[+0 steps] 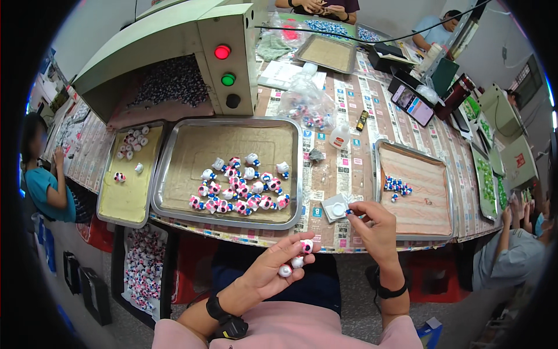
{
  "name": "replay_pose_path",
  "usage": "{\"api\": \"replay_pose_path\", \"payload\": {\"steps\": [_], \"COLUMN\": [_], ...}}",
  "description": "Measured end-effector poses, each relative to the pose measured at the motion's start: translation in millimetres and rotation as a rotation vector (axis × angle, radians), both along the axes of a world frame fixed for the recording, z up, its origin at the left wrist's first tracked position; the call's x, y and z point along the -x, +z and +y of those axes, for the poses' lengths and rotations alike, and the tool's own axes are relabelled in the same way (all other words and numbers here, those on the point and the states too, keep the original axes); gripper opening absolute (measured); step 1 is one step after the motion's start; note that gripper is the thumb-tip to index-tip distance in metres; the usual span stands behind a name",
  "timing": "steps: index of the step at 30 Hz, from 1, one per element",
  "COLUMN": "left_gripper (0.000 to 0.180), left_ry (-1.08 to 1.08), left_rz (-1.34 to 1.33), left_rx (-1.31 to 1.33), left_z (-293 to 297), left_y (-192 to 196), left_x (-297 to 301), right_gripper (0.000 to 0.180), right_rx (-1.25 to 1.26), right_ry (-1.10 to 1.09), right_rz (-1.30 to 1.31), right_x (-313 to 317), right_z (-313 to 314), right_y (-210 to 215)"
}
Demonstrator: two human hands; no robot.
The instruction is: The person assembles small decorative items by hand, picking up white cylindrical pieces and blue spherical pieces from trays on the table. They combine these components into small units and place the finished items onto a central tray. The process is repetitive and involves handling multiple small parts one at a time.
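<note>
Left hand [273, 264] grasps small white figurines [296, 259] in curled fingers, below the surface [343, 174] edge. Right hand [375, 224] pinches a blue piece [349, 212] just beside the white dish [337, 207].

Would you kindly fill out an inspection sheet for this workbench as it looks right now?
Surface: long table covered in printed sheets.
Job's things: small white toy figures in the left hand; a tiny blue piece pinched by the right hand; more figures in the middle tray; blue pieces in the right tray.
Clutter: white dish, small bottle, plastic bag, phone.
Hands: both closed on parts.
Cables: black cable overhead.
Surroundings: machine with coloured lights; other people seated around.
</note>
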State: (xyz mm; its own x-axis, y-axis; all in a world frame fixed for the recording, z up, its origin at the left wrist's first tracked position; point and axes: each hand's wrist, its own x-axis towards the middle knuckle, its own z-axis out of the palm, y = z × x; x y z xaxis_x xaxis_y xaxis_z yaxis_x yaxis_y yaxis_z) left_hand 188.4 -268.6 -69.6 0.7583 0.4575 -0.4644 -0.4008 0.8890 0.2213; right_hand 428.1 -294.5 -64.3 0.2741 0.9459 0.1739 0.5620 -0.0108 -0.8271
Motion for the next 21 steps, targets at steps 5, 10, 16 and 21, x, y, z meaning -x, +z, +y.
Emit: {"api": "replay_pose_path", "payload": {"steps": [5, 10, 16, 21], "left_gripper": [0.043, 0.043, 0.042, 0.042], "left_ry": [-0.075, -0.064, -0.055, -0.043], "left_rz": [-0.034, -0.005, 0.018, -0.004], "left_rx": [-0.109, -0.071, -0.073, -0.085], "left_z": [-3, -2, -1, -2], "left_y": [-13, -10, -7, -19], "left_x": [6, 3, 1, -1], "right_gripper": [0.016, 0.014, 0.014, 0.017], "right_rx": [-0.079, -0.075, -0.093, -0.025], "right_ry": [0.059, 0.119, 0.115, 0.139], "right_rz": [-0.166, -0.284, -0.319, -0.048], "right_x": [4, 7, 8, 18], "right_z": [13, 18, 15, -1], "right_y": [-9, -10, -7, 12]}}
